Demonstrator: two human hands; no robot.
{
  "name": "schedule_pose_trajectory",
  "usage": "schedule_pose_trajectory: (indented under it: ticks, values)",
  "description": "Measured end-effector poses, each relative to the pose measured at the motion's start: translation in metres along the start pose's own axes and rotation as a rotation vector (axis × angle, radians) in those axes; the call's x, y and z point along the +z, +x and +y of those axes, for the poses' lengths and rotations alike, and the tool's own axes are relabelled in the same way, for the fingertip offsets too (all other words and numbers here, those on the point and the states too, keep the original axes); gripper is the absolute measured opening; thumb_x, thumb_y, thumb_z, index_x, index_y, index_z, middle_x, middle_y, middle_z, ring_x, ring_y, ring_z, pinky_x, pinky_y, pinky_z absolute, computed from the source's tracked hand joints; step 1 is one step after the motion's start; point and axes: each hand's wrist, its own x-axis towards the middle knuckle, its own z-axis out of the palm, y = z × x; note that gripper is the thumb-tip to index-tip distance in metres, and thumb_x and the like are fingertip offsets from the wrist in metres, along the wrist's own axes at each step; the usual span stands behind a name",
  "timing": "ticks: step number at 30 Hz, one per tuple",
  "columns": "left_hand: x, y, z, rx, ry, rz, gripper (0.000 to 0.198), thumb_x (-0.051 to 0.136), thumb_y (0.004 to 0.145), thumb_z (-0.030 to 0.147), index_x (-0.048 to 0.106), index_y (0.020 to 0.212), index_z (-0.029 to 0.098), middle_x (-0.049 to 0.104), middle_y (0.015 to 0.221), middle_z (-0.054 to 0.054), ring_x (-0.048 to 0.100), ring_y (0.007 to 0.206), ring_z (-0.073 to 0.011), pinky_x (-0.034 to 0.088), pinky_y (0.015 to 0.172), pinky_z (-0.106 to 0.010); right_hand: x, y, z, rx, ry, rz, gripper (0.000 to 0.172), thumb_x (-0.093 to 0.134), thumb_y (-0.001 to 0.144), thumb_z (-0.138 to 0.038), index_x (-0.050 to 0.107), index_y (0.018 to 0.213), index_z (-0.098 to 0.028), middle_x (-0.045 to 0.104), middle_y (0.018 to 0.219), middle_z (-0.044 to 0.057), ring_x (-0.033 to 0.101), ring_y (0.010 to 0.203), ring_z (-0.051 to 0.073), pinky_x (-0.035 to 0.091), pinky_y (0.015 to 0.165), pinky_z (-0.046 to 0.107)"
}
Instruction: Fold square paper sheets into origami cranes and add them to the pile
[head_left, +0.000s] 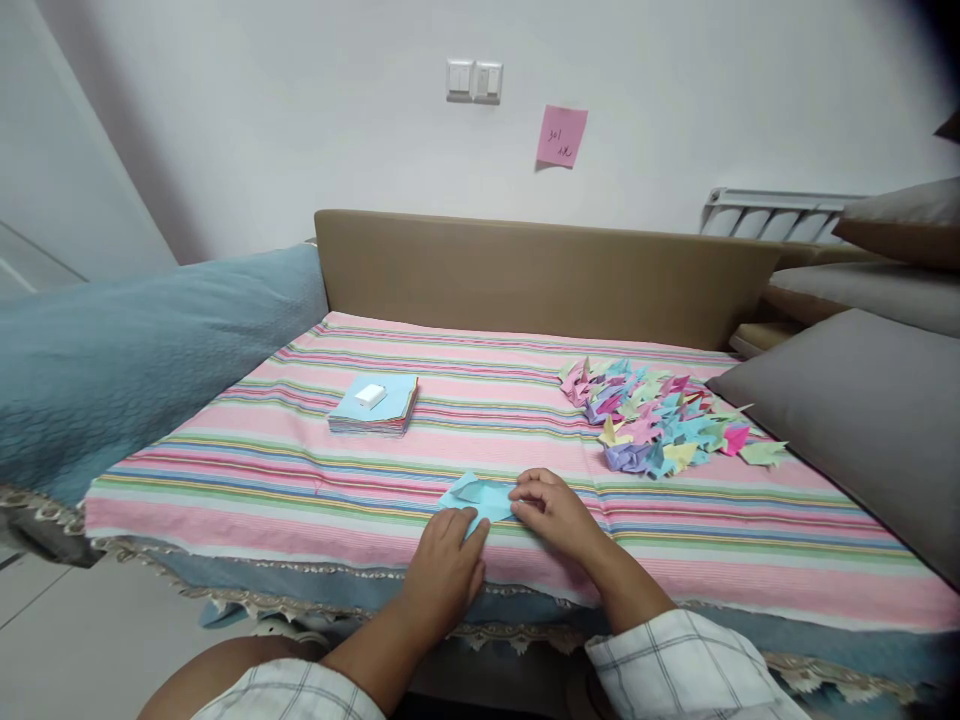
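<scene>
A light blue sheet of origami paper (484, 498), partly folded, lies on the striped cloth in front of me. My left hand (448, 560) holds its lower left part, thumb and fingers on the paper. At the right end of the paper, my right hand (555, 512) pinches the edge between thumb and fingers. The fingertips cover parts of the folds. Beyond my left hand sits a stack of square paper (367, 412) with a blue sheet on top and a small white object (370, 396) on it. Many folded paper pieces (660, 415) in mixed colours form a pile to the right.
The striped cloth (262, 480) covers the sofa seat, with a tan backrest (525, 280) behind. A blue covered armrest (165, 350) stands at the left. Grey cushions (862, 410) are piled at the right. A pink note (562, 137) is on the wall.
</scene>
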Motion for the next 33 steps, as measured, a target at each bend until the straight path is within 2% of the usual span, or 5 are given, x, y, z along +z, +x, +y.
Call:
schedule_pose_trajectory:
  ticks: [4, 14, 20, 26, 33]
  values:
    - [0.000, -0.001, 0.001, -0.008, 0.004, 0.000, 0.046, 0.053, 0.075, 0.012, 0.049, 0.120, 0.017, 0.052, 0.119, -0.012, 0.047, 0.107, -0.0279, 0.041, 0.094, -0.049, 0.007, -0.001, -0.003, 0.033, -0.106, -0.004, 0.017, 0.060, 0.078, -0.031, 0.071, 0.089, -0.022, 0.053, 0.119, 0.010, 0.048, 0.112, 0.023, 0.037, 0.095, 0.036]
    - [-0.003, -0.002, 0.002, -0.011, -0.037, 0.007, 0.045, 0.051, 0.075, 0.012, 0.047, 0.120, 0.014, 0.052, 0.118, -0.013, 0.047, 0.108, -0.0275, 0.040, 0.096, -0.048, 0.028, 0.011, -0.010, 0.262, -0.175, 0.072, 0.020, 0.062, 0.076, -0.039, 0.068, 0.068, -0.021, 0.056, 0.117, 0.008, 0.046, 0.110, 0.025, 0.034, 0.097, 0.039]
    - [-0.003, -0.002, 0.002, 0.001, -0.060, 0.032, 0.033, 0.047, 0.075, 0.009, 0.052, 0.108, 0.014, 0.052, 0.116, -0.014, 0.047, 0.108, -0.0271, 0.040, 0.096, -0.047, 0.031, 0.011, -0.009, 0.277, -0.193, 0.059, 0.024, 0.061, 0.077, -0.041, 0.067, 0.064, -0.021, 0.054, 0.119, 0.008, 0.044, 0.113, 0.026, 0.032, 0.098, 0.039]
    - [-0.001, 0.001, 0.001, -0.027, -0.074, -0.001, 0.052, 0.049, 0.074, 0.011, 0.043, 0.126, 0.014, 0.052, 0.117, -0.013, 0.047, 0.107, -0.0271, 0.039, 0.096, -0.048, 0.032, 0.011, -0.005, 0.266, -0.195, 0.058, 0.021, 0.062, 0.077, -0.038, 0.069, 0.066, -0.022, 0.053, 0.120, 0.007, 0.044, 0.112, 0.025, 0.032, 0.098, 0.039]
    - [-0.001, 0.003, 0.004, -0.056, -0.068, -0.027, 0.054, 0.050, 0.075, 0.013, 0.042, 0.128, 0.013, 0.052, 0.114, -0.013, 0.045, 0.104, -0.0268, 0.040, 0.094, -0.047, 0.028, 0.010, -0.004, 0.270, -0.150, 0.031, 0.015, 0.064, 0.075, -0.036, 0.070, 0.068, -0.024, 0.051, 0.120, 0.006, 0.042, 0.113, 0.025, 0.031, 0.099, 0.039]
